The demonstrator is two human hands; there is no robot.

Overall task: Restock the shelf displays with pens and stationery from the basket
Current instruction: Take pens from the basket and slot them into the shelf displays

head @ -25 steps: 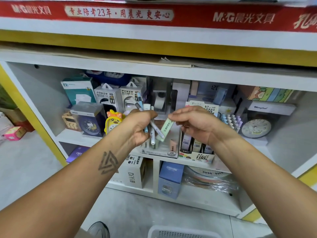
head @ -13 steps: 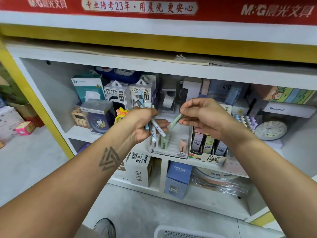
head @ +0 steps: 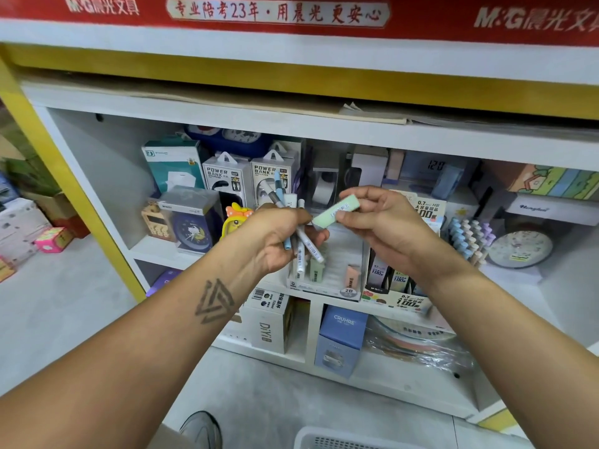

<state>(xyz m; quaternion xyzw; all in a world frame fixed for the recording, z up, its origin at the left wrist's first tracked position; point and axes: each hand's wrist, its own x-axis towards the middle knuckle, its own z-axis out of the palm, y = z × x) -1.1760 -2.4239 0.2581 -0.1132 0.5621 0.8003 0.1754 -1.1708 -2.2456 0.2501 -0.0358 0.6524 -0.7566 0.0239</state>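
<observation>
My left hand [head: 278,236] grips a bundle of several pens [head: 299,251], white, blue and grey, in front of the middle shelf. My right hand [head: 385,225] pinches a pale green flat stick with a barcode label [head: 337,211], its lower end near my left thumb. Just behind and below both hands stands a clear display tray marked 2B [head: 327,280], holding a green piece and a peach one. The white basket [head: 343,440] shows only its rim at the bottom edge.
Power bank boxes [head: 227,179], clocks [head: 191,228] and a yellow duck toy fill the shelf's left. A lead-refill display [head: 395,286], pastel pens [head: 466,234] and a round clock [head: 518,249] sit right. Boxes stand on the lower shelf; a shoe [head: 201,429] is on the floor.
My right hand has drawn the green stick out of the left hand's bundle and lifted it up to the right. The camera has shifted slightly closer.
</observation>
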